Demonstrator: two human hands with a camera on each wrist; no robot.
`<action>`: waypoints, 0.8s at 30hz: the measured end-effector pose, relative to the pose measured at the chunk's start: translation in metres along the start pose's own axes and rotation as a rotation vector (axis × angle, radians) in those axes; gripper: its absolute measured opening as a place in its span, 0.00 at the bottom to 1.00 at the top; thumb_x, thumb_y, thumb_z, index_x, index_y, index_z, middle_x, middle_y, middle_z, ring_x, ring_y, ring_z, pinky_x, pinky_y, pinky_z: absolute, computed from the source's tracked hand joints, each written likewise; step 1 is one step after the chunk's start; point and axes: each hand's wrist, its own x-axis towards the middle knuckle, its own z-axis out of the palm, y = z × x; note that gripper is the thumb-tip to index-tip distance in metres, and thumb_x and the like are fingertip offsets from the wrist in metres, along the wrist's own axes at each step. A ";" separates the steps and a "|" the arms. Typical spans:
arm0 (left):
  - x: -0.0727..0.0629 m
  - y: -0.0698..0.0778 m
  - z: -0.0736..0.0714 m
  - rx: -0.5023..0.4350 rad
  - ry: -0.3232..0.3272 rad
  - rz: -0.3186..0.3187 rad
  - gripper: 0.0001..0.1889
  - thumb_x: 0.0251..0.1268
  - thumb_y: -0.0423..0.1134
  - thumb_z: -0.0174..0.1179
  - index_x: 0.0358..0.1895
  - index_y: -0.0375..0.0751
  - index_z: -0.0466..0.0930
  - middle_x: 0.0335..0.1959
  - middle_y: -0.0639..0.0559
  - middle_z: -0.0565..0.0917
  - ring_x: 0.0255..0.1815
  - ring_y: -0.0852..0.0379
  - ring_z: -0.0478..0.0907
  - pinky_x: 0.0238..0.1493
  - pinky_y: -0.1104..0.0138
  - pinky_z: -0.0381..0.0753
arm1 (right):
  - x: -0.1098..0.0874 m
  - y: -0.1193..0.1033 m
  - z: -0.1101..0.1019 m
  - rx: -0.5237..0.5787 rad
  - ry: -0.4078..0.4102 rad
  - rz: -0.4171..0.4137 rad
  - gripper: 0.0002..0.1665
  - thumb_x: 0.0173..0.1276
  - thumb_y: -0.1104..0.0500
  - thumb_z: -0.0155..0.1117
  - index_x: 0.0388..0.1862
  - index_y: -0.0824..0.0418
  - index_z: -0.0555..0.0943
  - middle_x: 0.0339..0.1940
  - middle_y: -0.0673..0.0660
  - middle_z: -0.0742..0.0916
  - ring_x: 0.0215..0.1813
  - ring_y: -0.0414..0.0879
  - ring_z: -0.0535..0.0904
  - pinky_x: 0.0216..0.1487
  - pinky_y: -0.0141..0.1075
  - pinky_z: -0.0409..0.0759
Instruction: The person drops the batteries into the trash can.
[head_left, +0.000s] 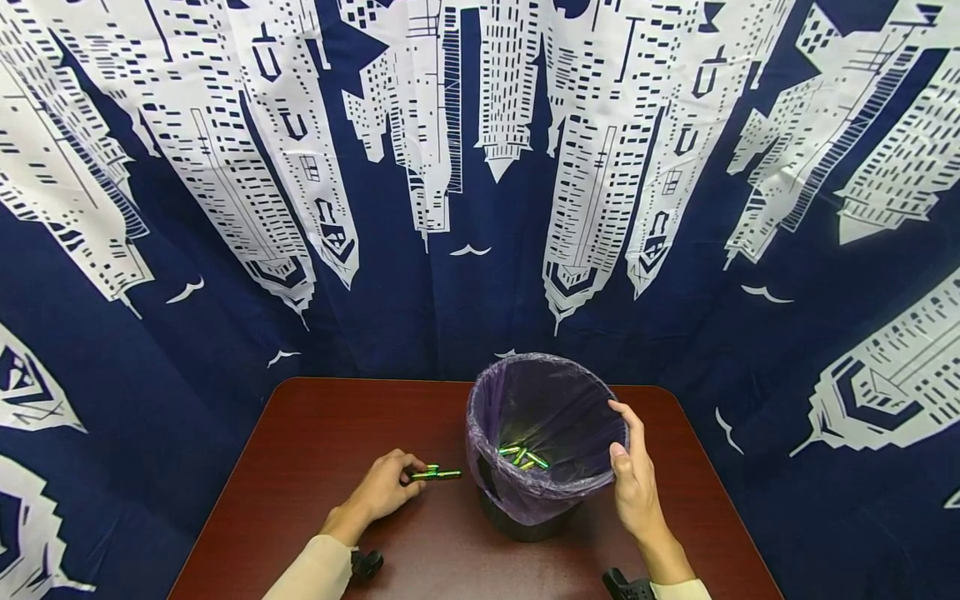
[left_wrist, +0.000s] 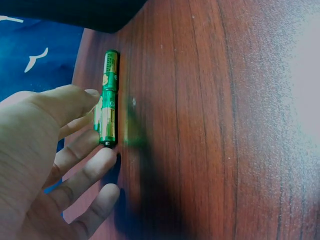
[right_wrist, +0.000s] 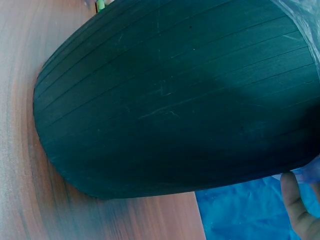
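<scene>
Several green-and-gold batteries point(head_left: 442, 474) lie close together on the table, left of a dark trash bin point(right_wrist: 165, 110). My left hand point(head_left: 388, 485) is at their left end. Its thumb and a finger pinch one battery point(left_wrist: 97, 114) beside two that lie end to end point(left_wrist: 110, 95); the other fingers of that hand point(left_wrist: 45, 150) are spread and bent. My right hand point(head_left: 636, 479) grips the bin's right rim over its purple liner bag point(head_left: 551, 392), thumb toward me. Inside the bin lie several more batteries point(head_left: 522, 457).
The bin stands on a reddish-brown wooden table point(head_left: 360, 408), toward its right half. Behind the table hangs a navy curtain point(head_left: 390, 308) with white skyscraper prints. A dark strap device point(head_left: 366, 567) is on my left wrist, another point(head_left: 628, 585) on my right.
</scene>
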 end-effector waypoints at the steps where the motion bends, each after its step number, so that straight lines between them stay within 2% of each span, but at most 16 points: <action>1: 0.000 -0.001 0.000 0.000 0.001 -0.002 0.13 0.73 0.34 0.80 0.56 0.37 0.94 0.50 0.44 0.90 0.44 0.53 0.85 0.44 0.70 0.83 | 0.000 0.000 0.000 -0.004 0.003 0.003 0.38 0.92 0.45 0.44 0.92 0.60 0.68 0.72 0.58 0.78 0.29 0.26 0.54 0.24 0.38 0.53; 4: -0.003 -0.003 0.001 0.005 0.003 -0.009 0.13 0.73 0.34 0.81 0.56 0.37 0.94 0.49 0.45 0.89 0.44 0.54 0.84 0.43 0.71 0.82 | 0.000 0.001 0.000 -0.005 0.003 0.002 0.38 0.92 0.45 0.44 0.92 0.59 0.68 0.71 0.56 0.79 0.29 0.27 0.56 0.26 0.37 0.55; 7: -0.004 -0.004 0.002 0.004 0.002 -0.016 0.13 0.72 0.34 0.82 0.55 0.38 0.94 0.47 0.46 0.88 0.43 0.54 0.83 0.42 0.72 0.80 | 0.000 0.000 0.000 0.005 -0.005 -0.017 0.39 0.93 0.41 0.43 0.93 0.58 0.68 0.70 0.53 0.79 0.29 0.28 0.56 0.25 0.36 0.53; 11: -0.006 -0.004 0.004 0.014 0.004 -0.022 0.13 0.72 0.34 0.82 0.55 0.40 0.94 0.47 0.48 0.88 0.43 0.55 0.83 0.42 0.71 0.81 | 0.001 -0.001 0.000 0.023 -0.008 -0.039 0.41 0.94 0.36 0.43 0.93 0.58 0.68 0.74 0.52 0.79 0.30 0.29 0.56 0.26 0.36 0.53; 15: -0.007 -0.004 0.007 0.034 0.032 0.005 0.13 0.71 0.34 0.82 0.55 0.41 0.94 0.47 0.50 0.88 0.41 0.59 0.83 0.41 0.69 0.83 | 0.001 0.000 0.000 0.029 -0.008 -0.043 0.42 0.94 0.36 0.43 0.93 0.59 0.67 0.74 0.53 0.78 0.30 0.27 0.55 0.26 0.36 0.53; 16: -0.006 -0.010 0.012 0.043 0.049 0.046 0.13 0.72 0.36 0.82 0.55 0.43 0.94 0.47 0.52 0.88 0.41 0.60 0.83 0.40 0.69 0.83 | 0.001 0.001 0.000 0.026 -0.008 -0.040 0.41 0.94 0.36 0.43 0.93 0.58 0.68 0.73 0.53 0.78 0.29 0.26 0.54 0.24 0.36 0.51; 19: -0.006 -0.008 0.016 0.082 0.076 0.055 0.12 0.71 0.36 0.83 0.54 0.44 0.94 0.46 0.53 0.88 0.40 0.63 0.82 0.39 0.66 0.84 | 0.000 0.003 0.000 0.023 -0.002 -0.030 0.40 0.94 0.38 0.43 0.93 0.58 0.68 0.74 0.55 0.78 0.31 0.29 0.56 0.30 0.37 0.55; 22: -0.004 -0.005 0.019 0.120 0.078 0.015 0.12 0.70 0.37 0.84 0.51 0.47 0.94 0.44 0.55 0.88 0.40 0.62 0.83 0.40 0.65 0.84 | -0.001 0.004 0.000 0.020 0.001 -0.025 0.40 0.94 0.38 0.43 0.93 0.58 0.68 0.74 0.55 0.78 0.31 0.30 0.57 0.31 0.38 0.55; 23: -0.005 0.003 0.017 0.133 0.069 -0.030 0.12 0.67 0.34 0.85 0.50 0.46 0.94 0.44 0.54 0.88 0.40 0.61 0.83 0.40 0.64 0.85 | -0.001 0.003 -0.001 0.021 0.000 -0.025 0.40 0.94 0.39 0.43 0.93 0.58 0.68 0.73 0.54 0.79 0.31 0.30 0.57 0.30 0.38 0.55; 24: -0.005 0.004 0.018 0.144 0.067 -0.042 0.13 0.66 0.34 0.86 0.49 0.46 0.94 0.43 0.54 0.88 0.41 0.60 0.84 0.40 0.64 0.85 | -0.001 0.003 -0.001 0.019 -0.003 -0.026 0.40 0.94 0.39 0.43 0.93 0.58 0.68 0.69 0.52 0.79 0.31 0.29 0.56 0.28 0.38 0.53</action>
